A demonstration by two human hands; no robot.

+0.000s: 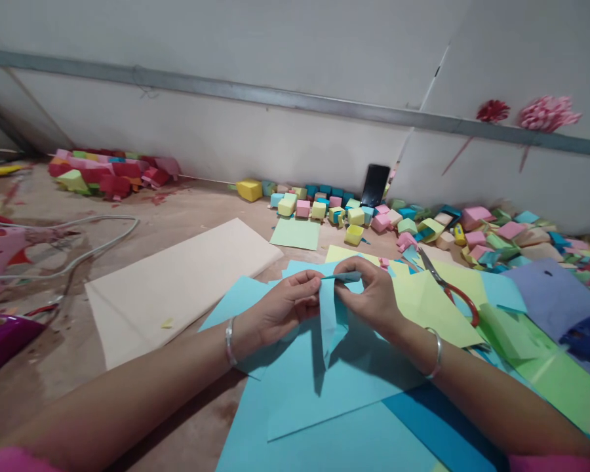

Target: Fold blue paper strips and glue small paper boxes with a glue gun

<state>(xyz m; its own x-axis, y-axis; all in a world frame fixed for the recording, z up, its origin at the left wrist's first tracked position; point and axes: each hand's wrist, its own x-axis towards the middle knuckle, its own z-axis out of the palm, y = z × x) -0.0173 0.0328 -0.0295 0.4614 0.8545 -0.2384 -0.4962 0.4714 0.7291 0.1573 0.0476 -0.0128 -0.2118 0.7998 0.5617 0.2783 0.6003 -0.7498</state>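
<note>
Between my two hands hangs a folded piece of light blue paper [328, 314], its creased end pointing down over the sheets. My left hand [290, 301] pinches its upper left edge between thumb and fingertips. On the other side, my right hand [368, 288] grips the top right part, fingers curled round it. Below them lie light blue paper sheets [314, 413], overlapping one another, with a darker blue sheet [442, 426] partly under them. To the right, scissors [447, 285] with orange handles rest on yellow sheets [427, 308].
A cream sheet stack [177, 288] lies at left. Behind are small folded paper boxes [319, 210], a leaning phone [375, 185] and a red and pink paper pile [113, 172]. A pink glue gun [0, 252] with a white cable sits far left. Paper flowers [548, 115] hang by the wall rail.
</note>
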